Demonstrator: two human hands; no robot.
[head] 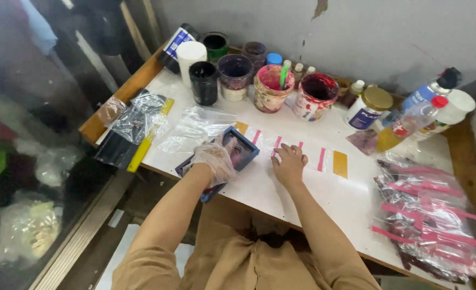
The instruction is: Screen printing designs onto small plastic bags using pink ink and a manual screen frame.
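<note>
Nearest the viewer, two tan-sleeved arms extend over a white laminate table (281, 193) with a wooden edge. The left hand (214, 161), covered by a thin crinkled transparent glove, is closed around a small rectangular blue frame (237, 150) with a dark, purplish panel inside; the frame sits tilted on the table's near-left part. The right hand (290, 162), bare, lies with its fingers released and pressed flat on a clear plastic bag (308, 156), which lies flat just right of the frame and shows pink stripes and mustard-yellow end tabs. At the near right lies a glossy heap of similar bags (431, 220) with pink strips. To the left, crumpled clear plastic sheets (195, 129), a yellow strip (141, 153) and a dark flat piece rest near the table edge. Farther off, along the grey wall, stand round paint-smeared pots (273, 88), dark cylindrical tubs (203, 81), a white cup (190, 56), a gold-lidded jar (369, 107) and plastic bottles (410, 121).
</note>
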